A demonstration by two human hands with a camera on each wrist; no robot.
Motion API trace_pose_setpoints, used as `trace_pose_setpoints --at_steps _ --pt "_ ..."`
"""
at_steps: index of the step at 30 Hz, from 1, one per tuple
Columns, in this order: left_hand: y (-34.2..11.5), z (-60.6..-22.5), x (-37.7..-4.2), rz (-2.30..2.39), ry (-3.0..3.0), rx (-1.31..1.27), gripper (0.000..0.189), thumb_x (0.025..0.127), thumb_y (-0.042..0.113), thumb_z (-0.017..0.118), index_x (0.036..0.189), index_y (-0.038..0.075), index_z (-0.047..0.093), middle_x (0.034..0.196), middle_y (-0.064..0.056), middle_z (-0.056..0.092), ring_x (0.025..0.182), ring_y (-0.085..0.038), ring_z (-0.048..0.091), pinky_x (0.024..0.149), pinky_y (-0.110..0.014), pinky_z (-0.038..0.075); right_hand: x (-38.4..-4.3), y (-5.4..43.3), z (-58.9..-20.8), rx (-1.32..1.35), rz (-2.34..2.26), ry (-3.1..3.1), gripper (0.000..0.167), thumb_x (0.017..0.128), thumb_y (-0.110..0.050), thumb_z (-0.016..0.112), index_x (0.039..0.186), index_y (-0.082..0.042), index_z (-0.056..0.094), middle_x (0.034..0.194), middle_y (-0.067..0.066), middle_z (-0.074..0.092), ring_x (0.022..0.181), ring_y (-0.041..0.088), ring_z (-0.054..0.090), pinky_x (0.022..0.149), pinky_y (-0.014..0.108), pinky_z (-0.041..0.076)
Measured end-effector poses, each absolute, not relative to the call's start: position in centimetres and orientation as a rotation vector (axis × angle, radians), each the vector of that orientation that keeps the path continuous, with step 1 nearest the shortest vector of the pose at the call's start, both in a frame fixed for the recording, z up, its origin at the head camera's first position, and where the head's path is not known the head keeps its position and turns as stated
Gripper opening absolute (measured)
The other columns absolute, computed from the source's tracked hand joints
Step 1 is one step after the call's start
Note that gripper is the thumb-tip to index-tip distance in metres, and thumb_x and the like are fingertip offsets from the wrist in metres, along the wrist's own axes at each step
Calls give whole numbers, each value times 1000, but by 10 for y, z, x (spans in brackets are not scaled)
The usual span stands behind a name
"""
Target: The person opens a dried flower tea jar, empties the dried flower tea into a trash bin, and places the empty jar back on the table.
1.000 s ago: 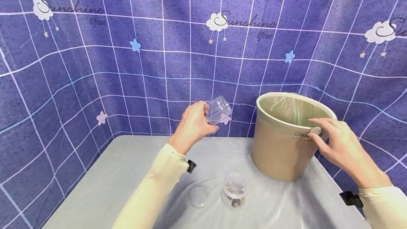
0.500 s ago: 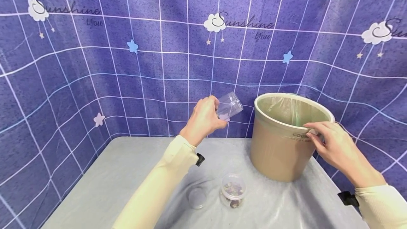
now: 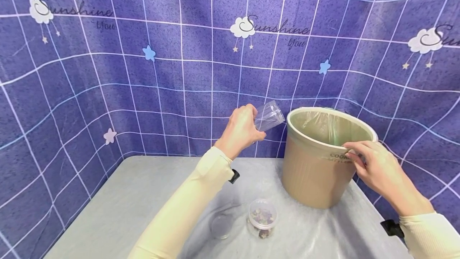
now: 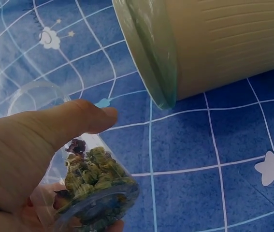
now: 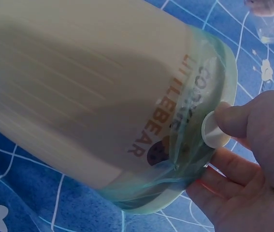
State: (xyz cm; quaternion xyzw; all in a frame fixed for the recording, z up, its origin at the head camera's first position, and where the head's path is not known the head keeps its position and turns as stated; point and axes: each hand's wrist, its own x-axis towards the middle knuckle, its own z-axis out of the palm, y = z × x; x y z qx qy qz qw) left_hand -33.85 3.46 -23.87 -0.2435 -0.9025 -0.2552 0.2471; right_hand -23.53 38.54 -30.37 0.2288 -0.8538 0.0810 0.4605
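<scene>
My left hand grips a clear plastic jar, tilted with its mouth up and toward the bin. In the left wrist view, dried flower buds lie near the bottom of the jar, below the thumb. My right hand pinches the rim of a beige trash bin at the right; the right wrist view shows the thumb on a round white button at the rim, fingers underneath. A clear bag lines the bin. The jar's mouth is just left of the bin's rim.
On the grey table in front stands a clear round tub of dried petals. A clear round lid lies left of it. Behind hangs a blue checked curtain, which also runs along both sides.
My left hand has moved right and slightly up with the jar, closer to the bin. The right hand's fingers have closed in on the bin's rim.
</scene>
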Motion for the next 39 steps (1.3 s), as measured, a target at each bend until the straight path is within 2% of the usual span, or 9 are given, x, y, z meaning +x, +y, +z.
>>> trace_pose_setpoints --at_steps 17,34,39 --pt "75 -218 -351 -570 -2380 -753 51 69 28 89 109 7 66 101 -7 71 97 -27 65 89 -36 52 -234 385 -306 557 193 -2069 37 74 7 75 110 0 73 99 18 72 92 40 65 86 48 44" --pt "117 -205 -362 -437 -2412 -776 49 72 31 86 112 12 64 100 -1 68 99 -21 63 88 -31 52 -233 383 -309 519 205 -2079 36 74 7 78 108 -2 74 99 17 72 95 41 65 85 52 46" --pt "124 -201 -367 -392 -2391 -799 46 72 31 87 108 13 65 98 0 67 96 -20 62 86 -31 51 -233 382 -309 517 204 -2078 36 75 7 77 109 -2 74 100 16 72 96 41 65 86 52 46"
